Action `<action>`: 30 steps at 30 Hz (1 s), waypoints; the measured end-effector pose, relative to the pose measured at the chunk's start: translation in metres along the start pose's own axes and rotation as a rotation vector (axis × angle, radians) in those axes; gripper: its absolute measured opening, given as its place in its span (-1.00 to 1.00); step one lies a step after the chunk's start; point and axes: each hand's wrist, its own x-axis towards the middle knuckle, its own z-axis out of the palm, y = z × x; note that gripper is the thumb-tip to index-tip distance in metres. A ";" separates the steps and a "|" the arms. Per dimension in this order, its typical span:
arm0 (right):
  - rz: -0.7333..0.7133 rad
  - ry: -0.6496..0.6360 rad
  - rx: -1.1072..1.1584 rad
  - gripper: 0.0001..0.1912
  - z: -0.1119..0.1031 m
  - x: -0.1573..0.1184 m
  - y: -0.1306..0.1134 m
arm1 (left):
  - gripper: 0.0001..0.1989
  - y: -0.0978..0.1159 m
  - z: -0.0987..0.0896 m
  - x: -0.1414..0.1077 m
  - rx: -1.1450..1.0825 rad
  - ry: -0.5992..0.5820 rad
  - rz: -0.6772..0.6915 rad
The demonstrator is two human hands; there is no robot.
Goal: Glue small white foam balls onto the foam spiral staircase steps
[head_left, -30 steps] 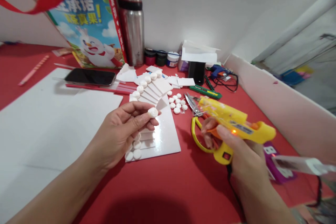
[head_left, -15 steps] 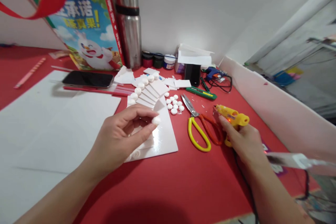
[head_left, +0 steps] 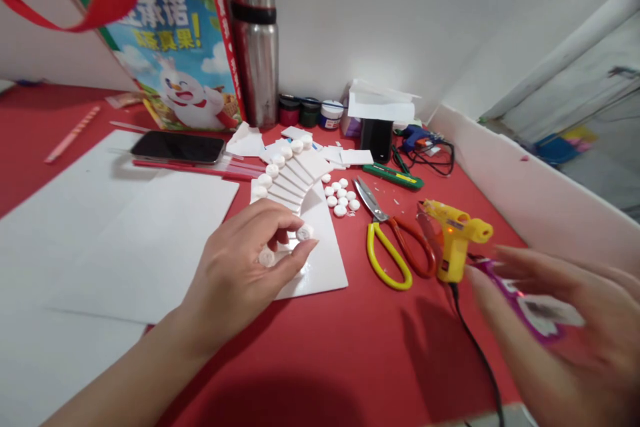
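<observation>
left hand [head_left: 240, 260]: thumb and forefinger pinching white disc [head_left: 304, 233]
white disc: between fingertips, no long axis, above white board [head_left: 333, 270]
strip fan [head_left: 311, 165]: beyond disc, left hand nearer
right hand [head_left: 575, 333]: fingers apart, beside glue gun [head_left: 454, 243]

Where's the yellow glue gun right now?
In the head view, the yellow glue gun is on the right side of the red table, between the scissors and the open right hand, which is not gripping it.
</observation>
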 end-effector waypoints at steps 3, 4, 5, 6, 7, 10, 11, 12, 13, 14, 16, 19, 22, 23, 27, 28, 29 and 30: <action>-0.149 -0.117 0.006 -0.64 0.018 0.022 -0.048 | -0.91 0.002 0.002 -0.002 0.018 -0.021 -0.027; -0.245 -0.151 0.065 -0.68 0.029 0.031 -0.063 | -0.91 0.003 0.002 -0.002 0.018 -0.025 -0.040; -0.306 -0.177 0.117 -0.72 0.040 0.038 -0.075 | -0.91 0.003 0.002 -0.002 0.014 -0.027 -0.057; -0.348 -0.189 0.142 -0.75 0.050 0.045 -0.085 | -0.92 0.004 0.003 -0.003 0.008 -0.022 -0.077; -0.384 -0.196 0.153 -0.80 0.060 0.051 -0.092 | -0.92 0.005 0.003 -0.003 -0.001 -0.015 -0.099; -0.424 -0.229 0.175 -0.87 0.080 0.059 -0.099 | -0.94 0.005 0.002 -0.003 -0.026 -0.009 -0.189; -0.424 -0.229 0.179 -0.88 0.084 0.059 -0.098 | -0.94 0.004 0.001 -0.002 -0.035 -0.011 -0.223; -0.423 -0.222 0.185 -0.90 0.087 0.059 -0.097 | -0.93 0.003 0.001 -0.002 -0.043 -0.015 -0.254; -0.421 -0.212 0.192 -0.91 0.089 0.058 -0.096 | -0.93 0.003 0.001 -0.002 -0.050 -0.019 -0.282; -0.420 -0.199 0.205 -0.92 0.091 0.057 -0.096 | -0.92 0.002 0.001 -0.001 -0.055 -0.023 -0.304; -0.420 -0.181 0.230 -0.93 0.094 0.055 -0.095 | -0.91 0.001 0.001 -0.001 -0.058 -0.029 -0.335; -0.425 -0.176 0.244 -0.91 0.097 0.054 -0.096 | -0.92 0.000 0.001 -0.001 -0.066 -0.038 -0.362; -0.408 -0.209 0.255 -0.89 0.099 0.053 -0.097 | -0.91 0.000 0.001 -0.001 -0.082 -0.062 -0.381; -0.392 -0.219 0.272 -0.89 0.100 0.052 -0.097 | -0.90 0.000 0.001 -0.001 -0.084 -0.071 -0.381; -0.280 -0.260 0.432 -0.91 0.103 0.052 -0.092 | -0.87 0.001 0.002 0.000 -0.065 -0.085 -0.325; -0.240 -0.276 0.472 -0.92 0.104 0.052 -0.091 | -0.88 0.001 0.001 0.001 -0.059 -0.066 -0.306; -0.197 -0.290 0.504 -0.92 0.105 0.053 -0.089 | -0.90 0.001 -0.001 0.002 -0.052 -0.030 -0.298; -0.154 -0.302 0.527 -0.92 0.105 0.054 -0.088 | -0.91 -0.001 -0.004 0.003 -0.039 0.024 -0.304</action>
